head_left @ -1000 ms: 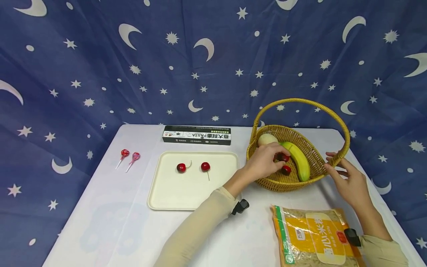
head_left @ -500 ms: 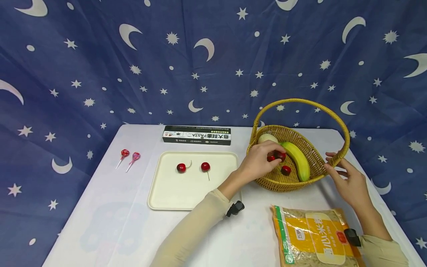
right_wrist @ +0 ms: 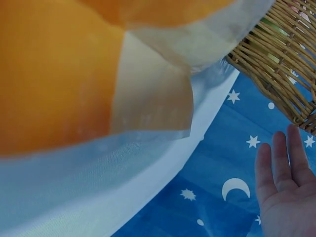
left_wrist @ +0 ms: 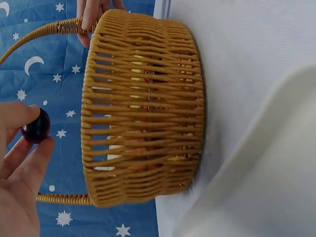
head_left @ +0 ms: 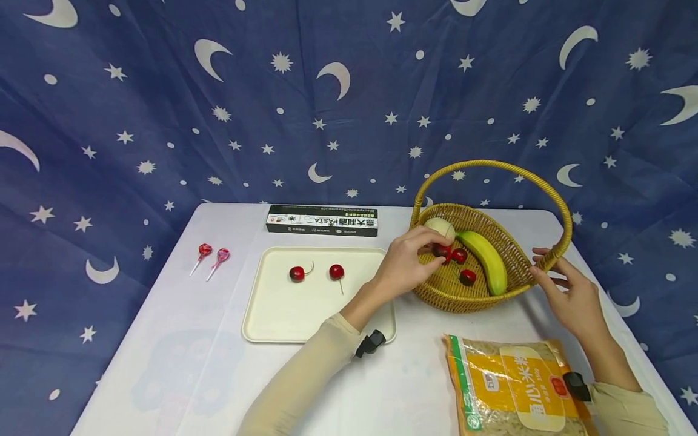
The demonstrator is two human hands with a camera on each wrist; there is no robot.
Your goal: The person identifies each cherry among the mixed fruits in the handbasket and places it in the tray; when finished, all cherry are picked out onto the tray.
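In the head view my left hand (head_left: 406, 263) reaches over the near left rim of the wicker basket (head_left: 452, 303). Its thumb and fingers pinch a dark red cherry (left_wrist: 35, 126), plain in the left wrist view. Below and beside it, inside the basket, lie a cherry (head_left: 459, 255) and another cherry (head_left: 468, 277). A banana (head_left: 488, 260) curves along the basket's right part, and a pale round fruit (head_left: 439, 228) sits at its back left. My right hand (head_left: 575, 297) holds the basket at the right rim, where the handle (head_left: 567, 227) meets it; some fingertips are hidden there.
Left of the basket lies a cream tray (head_left: 272, 315) with two stemmed cherries (head_left: 336, 272). Behind it is a black pasta box (head_left: 322, 221). Two lollipops (head_left: 220, 257) lie at the far left. An orange noodle bag (head_left: 512, 387) lies in front of the basket.
My left hand has moved left within the basket with the pinched cherry, toward the near left rim. More of the other cherries and the pale fruit shows. The right hand has stayed in place.
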